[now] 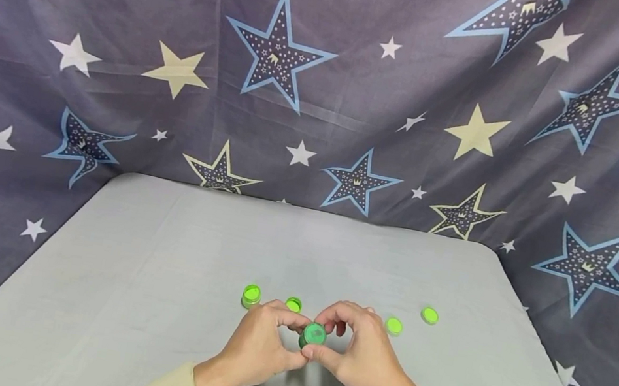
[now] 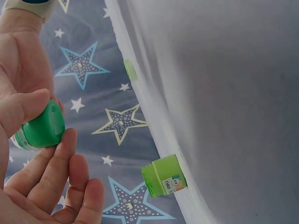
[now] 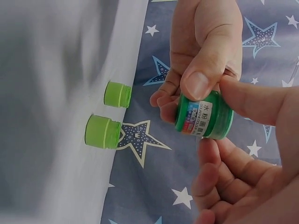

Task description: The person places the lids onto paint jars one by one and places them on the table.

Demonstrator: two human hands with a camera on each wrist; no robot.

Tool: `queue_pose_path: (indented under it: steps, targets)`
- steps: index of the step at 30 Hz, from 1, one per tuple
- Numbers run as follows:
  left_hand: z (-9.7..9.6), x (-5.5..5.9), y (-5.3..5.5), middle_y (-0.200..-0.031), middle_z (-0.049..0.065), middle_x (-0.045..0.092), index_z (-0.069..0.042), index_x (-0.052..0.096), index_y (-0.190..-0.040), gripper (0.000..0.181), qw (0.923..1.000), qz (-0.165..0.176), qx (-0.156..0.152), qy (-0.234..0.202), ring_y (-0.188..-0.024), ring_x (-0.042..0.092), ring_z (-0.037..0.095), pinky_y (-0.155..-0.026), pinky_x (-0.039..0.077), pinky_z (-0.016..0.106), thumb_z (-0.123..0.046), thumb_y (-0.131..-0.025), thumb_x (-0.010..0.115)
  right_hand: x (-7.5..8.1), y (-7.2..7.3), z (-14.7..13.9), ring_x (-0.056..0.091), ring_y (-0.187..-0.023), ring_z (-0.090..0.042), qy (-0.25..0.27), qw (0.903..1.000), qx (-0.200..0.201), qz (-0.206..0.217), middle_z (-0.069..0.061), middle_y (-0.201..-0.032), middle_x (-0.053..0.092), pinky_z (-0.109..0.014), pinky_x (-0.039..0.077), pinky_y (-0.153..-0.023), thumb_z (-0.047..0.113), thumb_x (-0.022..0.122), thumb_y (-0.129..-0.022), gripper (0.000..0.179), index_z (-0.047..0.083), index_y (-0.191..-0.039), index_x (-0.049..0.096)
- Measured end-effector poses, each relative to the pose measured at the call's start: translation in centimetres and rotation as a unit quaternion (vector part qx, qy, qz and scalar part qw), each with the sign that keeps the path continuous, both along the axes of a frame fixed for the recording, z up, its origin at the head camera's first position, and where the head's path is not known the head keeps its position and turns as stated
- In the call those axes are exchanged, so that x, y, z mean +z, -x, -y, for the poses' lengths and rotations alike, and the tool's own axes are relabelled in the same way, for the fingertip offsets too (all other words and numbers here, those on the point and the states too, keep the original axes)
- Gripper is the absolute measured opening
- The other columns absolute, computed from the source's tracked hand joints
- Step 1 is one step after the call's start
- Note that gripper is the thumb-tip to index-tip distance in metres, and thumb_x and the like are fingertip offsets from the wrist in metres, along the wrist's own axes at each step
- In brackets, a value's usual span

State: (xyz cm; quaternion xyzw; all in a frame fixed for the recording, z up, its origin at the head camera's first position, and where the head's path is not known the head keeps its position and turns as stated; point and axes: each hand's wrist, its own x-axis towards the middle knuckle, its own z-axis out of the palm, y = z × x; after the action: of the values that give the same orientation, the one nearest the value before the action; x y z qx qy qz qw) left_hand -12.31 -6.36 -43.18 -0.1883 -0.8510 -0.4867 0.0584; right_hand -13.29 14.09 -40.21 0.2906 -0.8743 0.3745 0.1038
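Both hands hold a small dark green paint jar [image 1: 314, 335] just above the near middle of the table. My left hand [image 1: 260, 343] pinches its left side between thumb and fingers. From the right, the thumb and fingers of my right hand [image 1: 363, 352] grip it near its round top. In the right wrist view, a printed label shows on the green jar [image 3: 203, 115]. Behind the hands stand two light green jars, one uncapped [image 1: 251, 295] and another [image 1: 294, 305] partly hidden by the left hand. Threaded necks show on both in the right wrist view.
Two light green lids lie right of the hands, one nearer [image 1: 394, 325] and one farther off [image 1: 429, 315]. A pale grey cloth covers the table [image 1: 170, 252]. Behind and beside it hangs a dark curtain [image 1: 331, 123] with a star print.
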Motion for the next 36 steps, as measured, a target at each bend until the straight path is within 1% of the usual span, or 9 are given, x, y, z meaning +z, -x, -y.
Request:
queue_pose_path:
  steps: [4,8,11,17,22,25,29,32,36]
  targets:
    - [-0.03,-0.06,0.01,-0.086,-0.019,0.065,-0.021,0.082,-0.095,0.031,0.9999,-0.011,0.003,0.000,-0.087,0.065,0.014,-0.079,0.055,0.037,-0.011,-0.068,0.093,-0.09,-0.06,0.08,0.054,-0.075,-0.007,0.005,1.0000,-0.006,-0.003,0.017,-0.080,0.061,-0.029,0.036,-0.073,0.031,0.098,-0.067,0.037,0.030,-0.089,0.067]
    - [-0.03,-0.02,0.05,-0.086,-0.019,0.065,-0.021,0.082,-0.096,0.031,1.0000,-0.010,-0.002,-0.002,-0.087,0.065,0.014,-0.078,0.055,0.036,-0.011,-0.069,0.093,-0.18,-0.09,0.16,0.055,-0.073,-0.012,0.005,0.9999,-0.015,-0.003,0.019,-0.078,0.058,-0.030,0.037,-0.073,0.037,0.097,-0.067,0.039,0.029,-0.087,0.065]
    - [-0.01,0.07,0.06,-0.086,-0.019,0.065,-0.021,0.082,-0.096,0.031,1.0000,-0.008,-0.005,-0.001,-0.088,0.064,0.015,-0.079,0.055,0.035,-0.011,-0.069,0.093,-0.19,-0.12,0.23,0.053,-0.073,-0.010,0.002,0.9997,-0.026,0.003,0.020,-0.077,0.057,-0.030,0.037,-0.074,0.042,0.096,-0.066,0.040,0.030,-0.086,0.063]
    - [0.00,0.10,0.09,-0.086,-0.018,0.065,-0.020,0.082,-0.095,0.030,0.9999,-0.012,-0.006,-0.001,-0.087,0.064,0.015,-0.078,0.055,0.036,-0.011,-0.069,0.094,-0.12,-0.18,0.35,0.052,-0.073,-0.009,0.001,0.9990,-0.037,0.024,0.008,-0.077,0.063,-0.031,0.037,-0.076,0.049,0.094,-0.065,0.043,0.031,-0.085,0.061]
    - [0.07,0.10,0.07,-0.086,-0.018,0.065,-0.021,0.082,-0.096,0.031,0.9999,-0.013,-0.007,0.001,-0.088,0.064,0.015,-0.077,0.054,0.035,-0.010,-0.069,0.093,-0.20,-0.14,0.24,0.052,-0.076,-0.009,-0.002,0.9994,-0.028,0.019,0.010,-0.081,0.062,-0.032,0.037,-0.077,0.054,0.092,-0.065,0.045,0.031,-0.090,0.063]
    - [0.12,0.11,0.05,-0.087,-0.018,0.065,-0.021,0.082,-0.097,0.031,0.9999,-0.010,-0.006,0.004,-0.088,0.064,0.015,-0.078,0.055,0.036,-0.011,-0.069,0.092,-0.25,-0.04,0.05,0.053,-0.081,-0.009,0.008,1.0000,-0.004,0.001,0.015,-0.089,0.062,-0.032,0.038,-0.077,0.048,0.093,-0.069,0.047,0.031,-0.102,0.065]
    - [0.14,0.13,0.07,-0.088,-0.017,0.065,-0.022,0.082,-0.096,0.030,1.0000,0.000,-0.005,0.008,-0.090,0.065,0.016,-0.081,0.055,0.037,-0.013,-0.070,0.093,-0.24,0.12,-0.17,0.055,-0.087,-0.007,0.022,0.9988,0.039,-0.021,0.016,-0.098,0.063,-0.030,0.041,-0.077,0.029,0.095,-0.072,0.051,0.028,-0.115,0.068]
    - [0.13,0.14,0.07,-0.088,-0.016,0.064,-0.021,0.081,-0.095,0.028,1.0000,0.003,-0.003,0.008,-0.090,0.065,0.016,-0.080,0.054,0.035,-0.015,-0.070,0.094,-0.12,0.15,-0.20,0.055,-0.088,-0.004,0.025,0.9975,0.063,-0.021,0.016,-0.101,0.065,-0.030,0.041,-0.077,0.017,0.094,-0.072,0.050,0.024,-0.115,0.070]
    - [0.07,0.10,0.04,-0.087,-0.016,0.065,-0.017,0.081,-0.094,0.028,1.0000,-0.006,0.001,0.006,-0.088,0.065,0.015,-0.078,0.055,0.034,-0.015,-0.069,0.094,0.04,0.14,-0.14,0.056,-0.089,-0.003,0.024,0.9972,0.070,-0.007,0.018,-0.105,0.068,-0.028,0.040,-0.077,0.011,0.092,-0.071,0.046,0.024,-0.110,0.072]
